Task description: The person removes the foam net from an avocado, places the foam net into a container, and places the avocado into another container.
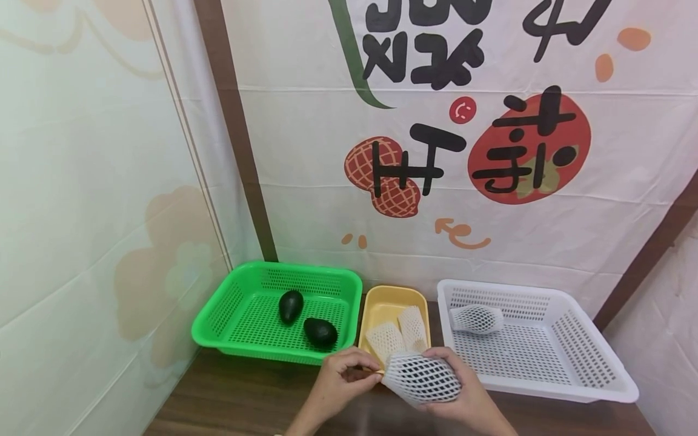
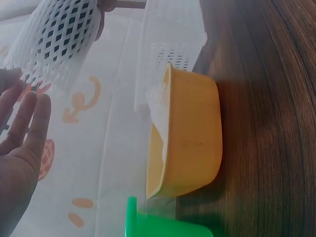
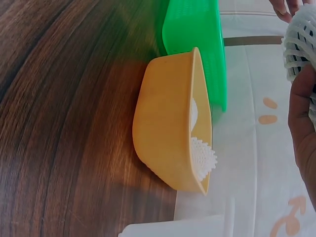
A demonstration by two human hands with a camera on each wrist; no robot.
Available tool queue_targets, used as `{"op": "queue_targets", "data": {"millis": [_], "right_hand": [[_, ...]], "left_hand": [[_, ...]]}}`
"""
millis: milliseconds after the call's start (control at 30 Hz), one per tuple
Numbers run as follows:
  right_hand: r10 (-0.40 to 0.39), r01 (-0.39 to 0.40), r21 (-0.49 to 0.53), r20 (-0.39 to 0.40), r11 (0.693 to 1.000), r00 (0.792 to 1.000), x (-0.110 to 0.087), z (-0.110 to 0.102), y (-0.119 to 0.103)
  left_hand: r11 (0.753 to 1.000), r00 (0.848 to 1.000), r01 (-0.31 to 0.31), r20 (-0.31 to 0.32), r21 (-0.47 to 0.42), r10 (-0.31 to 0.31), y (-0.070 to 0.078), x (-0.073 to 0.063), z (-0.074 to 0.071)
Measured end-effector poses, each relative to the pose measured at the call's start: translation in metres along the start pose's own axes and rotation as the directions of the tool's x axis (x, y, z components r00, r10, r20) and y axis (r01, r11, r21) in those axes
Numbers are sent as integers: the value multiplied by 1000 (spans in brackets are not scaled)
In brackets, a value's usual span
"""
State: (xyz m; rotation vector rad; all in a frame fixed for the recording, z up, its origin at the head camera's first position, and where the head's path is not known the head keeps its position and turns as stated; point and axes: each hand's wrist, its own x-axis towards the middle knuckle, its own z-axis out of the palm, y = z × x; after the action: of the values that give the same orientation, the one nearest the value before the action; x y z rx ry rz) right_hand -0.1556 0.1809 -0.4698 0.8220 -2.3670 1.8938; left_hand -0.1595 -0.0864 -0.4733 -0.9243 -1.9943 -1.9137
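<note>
An avocado in a white foam net [image 1: 424, 379] is held above the table's front, before the yellow tray. My right hand [image 1: 468, 393] grips its rounded end, with fingers on top and thumb beneath. At the other end, my left hand [image 1: 339, 383] pinches the net's edge between thumb and forefinger; in the left wrist view the other fingers [image 2: 34, 121] are extended. Dark avocado skin shows through the mesh. Two bare avocados, one upright [image 1: 291, 306] and one lying sideways [image 1: 320, 332], are in the green basket [image 1: 218, 345]. Another netted avocado [image 1: 477, 319] lies in the white basket [image 1: 545, 387].
Between the two baskets stands the yellow tray [image 1: 376, 295], with two empty foam nets, one at left [image 1: 386, 340] and one at right [image 1: 412, 326]. All sit on a dark wooden table [image 1: 229, 387]. A printed cloth [image 1: 305, 200] hangs close behind them.
</note>
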Motion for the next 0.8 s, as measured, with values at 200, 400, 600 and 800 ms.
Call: {"op": "queue_targets", "data": {"millis": [200, 400, 600, 800], "right_hand": [[-27, 26, 30, 35, 999, 999, 0, 4, 6], [-105, 103, 34, 63, 994, 993, 0, 8, 10], [-81, 66, 134, 116, 989, 990, 1, 15, 9], [-117, 97, 145, 132, 985, 984, 3, 22, 11]], "left_hand": [[1000, 1000, -16, 25, 13, 15, 0, -1, 2], [997, 996, 47, 79, -62, -42, -3, -3, 4], [982, 980, 155, 144, -104, -140, -6, -5, 4], [979, 971, 176, 181, -101, -156, -5, -5, 8]]}}
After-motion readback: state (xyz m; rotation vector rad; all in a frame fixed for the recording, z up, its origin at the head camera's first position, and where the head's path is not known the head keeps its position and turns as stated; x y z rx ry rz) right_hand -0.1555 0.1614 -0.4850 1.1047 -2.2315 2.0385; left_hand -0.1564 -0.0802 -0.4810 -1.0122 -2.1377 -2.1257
